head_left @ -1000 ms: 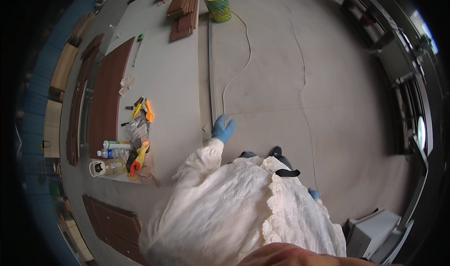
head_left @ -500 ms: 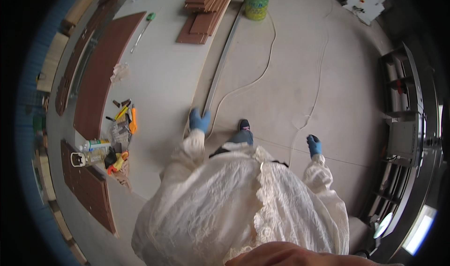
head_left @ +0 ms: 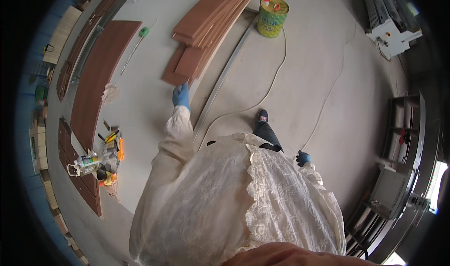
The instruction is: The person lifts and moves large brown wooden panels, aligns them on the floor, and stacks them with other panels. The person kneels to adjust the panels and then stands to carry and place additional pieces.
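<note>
My left hand (head_left: 181, 97), in a blue glove, reaches forward to the near end of a stack of reddish-brown boards (head_left: 206, 24). Its fingers point at the lowest board's corner; whether they touch it cannot be made out. No grip on a board shows. My right hand (head_left: 303, 158), gloved in blue with a dark palm side, hangs low at my right with loosely bent fingers and nothing visible in it. The boards lie fanned along the right edge of a grey table (head_left: 145, 125).
A green and yellow drum (head_left: 272, 18) stands on the floor ahead, by a metal rail (head_left: 227, 69) and a pale cable (head_left: 269, 95). Further left lie a long brown panel (head_left: 101, 73), a green-topped rod (head_left: 143, 32) and an orange-handled tool (head_left: 121, 148). Dark shelving (head_left: 401, 130) lines the right.
I have stepped forward, so the boards and drum appear nearer. My left hand has moved forward from beside the table edge to the boards' near end. The right hand still hangs at my side.
</note>
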`<state>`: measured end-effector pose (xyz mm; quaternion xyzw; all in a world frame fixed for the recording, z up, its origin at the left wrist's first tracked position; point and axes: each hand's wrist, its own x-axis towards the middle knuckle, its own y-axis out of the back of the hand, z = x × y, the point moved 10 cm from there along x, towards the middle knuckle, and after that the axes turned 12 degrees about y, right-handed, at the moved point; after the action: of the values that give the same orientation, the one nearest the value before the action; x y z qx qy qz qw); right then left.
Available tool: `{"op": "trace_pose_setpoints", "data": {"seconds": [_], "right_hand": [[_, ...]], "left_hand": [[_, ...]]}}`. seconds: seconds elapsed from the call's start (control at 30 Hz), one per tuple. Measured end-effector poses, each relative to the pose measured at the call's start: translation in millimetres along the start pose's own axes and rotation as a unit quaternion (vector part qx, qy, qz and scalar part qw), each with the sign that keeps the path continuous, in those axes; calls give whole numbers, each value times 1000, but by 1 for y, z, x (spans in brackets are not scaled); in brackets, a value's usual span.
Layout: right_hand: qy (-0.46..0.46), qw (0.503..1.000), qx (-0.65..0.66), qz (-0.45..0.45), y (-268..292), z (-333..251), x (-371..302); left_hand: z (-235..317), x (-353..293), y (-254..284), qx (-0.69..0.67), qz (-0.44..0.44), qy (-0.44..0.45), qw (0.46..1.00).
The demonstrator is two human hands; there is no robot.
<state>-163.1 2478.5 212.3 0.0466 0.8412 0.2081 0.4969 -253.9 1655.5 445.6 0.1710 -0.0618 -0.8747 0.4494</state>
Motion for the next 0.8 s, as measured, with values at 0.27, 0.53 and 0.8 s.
{"op": "trace_pose_setpoints", "data": {"seconds": [0.27,0.53,0.8], "right_hand": [[290,955,-46,-44,0,-415,118],[529,829,-61,-173,-152,-765,80],[673,708,-177,-119,-274,-1010,33]], "left_hand": [[-18,21,-1,15,173,185,967],[-30,30,-9,86,267,274,920],[-42,15,3,41,396,366,841]]}}
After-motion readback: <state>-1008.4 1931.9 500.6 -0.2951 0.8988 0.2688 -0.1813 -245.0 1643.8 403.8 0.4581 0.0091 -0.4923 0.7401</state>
